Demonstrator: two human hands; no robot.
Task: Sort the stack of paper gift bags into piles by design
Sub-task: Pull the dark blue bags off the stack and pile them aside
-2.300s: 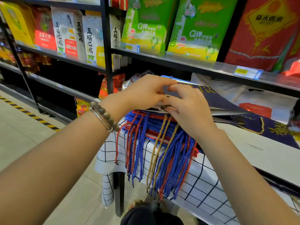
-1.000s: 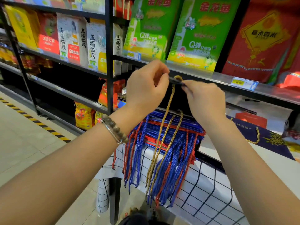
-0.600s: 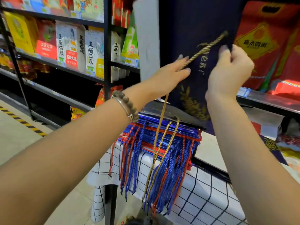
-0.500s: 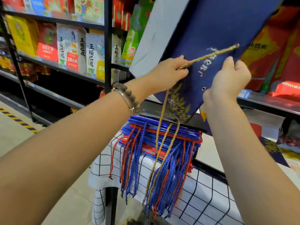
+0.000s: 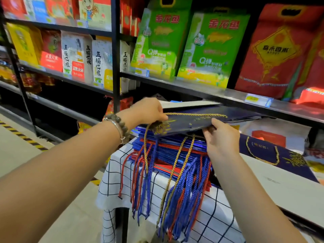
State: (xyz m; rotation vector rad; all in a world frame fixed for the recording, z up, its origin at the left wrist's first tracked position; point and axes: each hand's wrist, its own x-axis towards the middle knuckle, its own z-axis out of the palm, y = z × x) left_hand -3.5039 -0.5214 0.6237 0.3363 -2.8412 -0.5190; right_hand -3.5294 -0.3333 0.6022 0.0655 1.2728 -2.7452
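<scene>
Head view: my left hand [image 5: 149, 111] and right hand [image 5: 220, 137] each pinch the navy bag [image 5: 192, 121] by its near edge, flat above the stack [image 5: 166, 149]. I reckon that keeps it uncreased, bound for the matching bag [image 5: 280, 155] at right.

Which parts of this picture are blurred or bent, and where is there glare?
Head view: the green packages are smeared by motion blur; the metal shelf carries soft reflections; the far-left shelf post leans from wide-angle distortion; the left hand and right hand on the navy bag look sharper.
</scene>
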